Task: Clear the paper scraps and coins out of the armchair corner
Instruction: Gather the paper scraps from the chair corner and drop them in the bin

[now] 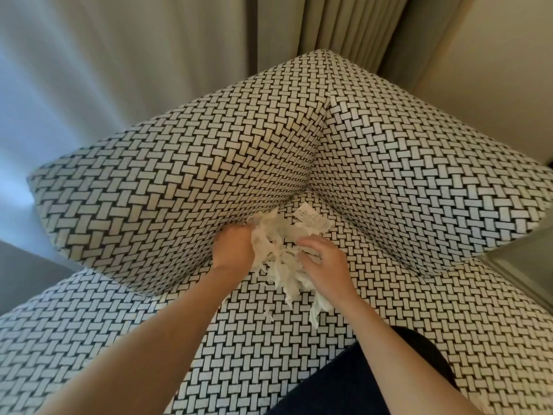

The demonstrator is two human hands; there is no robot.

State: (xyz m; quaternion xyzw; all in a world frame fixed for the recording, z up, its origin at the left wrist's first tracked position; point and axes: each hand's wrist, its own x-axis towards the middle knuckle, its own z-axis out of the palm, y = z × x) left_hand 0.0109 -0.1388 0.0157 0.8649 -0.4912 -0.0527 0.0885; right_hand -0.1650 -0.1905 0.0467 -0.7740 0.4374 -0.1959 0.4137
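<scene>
White paper scraps [279, 250] sit in the armchair [179, 175] corner, gripped by our 2 hands: left hand [232, 247] with fingertips buried, right hand [324, 259] curled round them. The heap hides whatever lies beneath.

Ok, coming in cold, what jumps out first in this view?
The black-and-white basket-weave armchair fills the frame, in front of grey curtains. In its seat corner sits a fluffy heap of white paper scraps, with the left grip and right grip closed on it from either side. A printed white slip lies just behind the heap; no coins show.
</scene>
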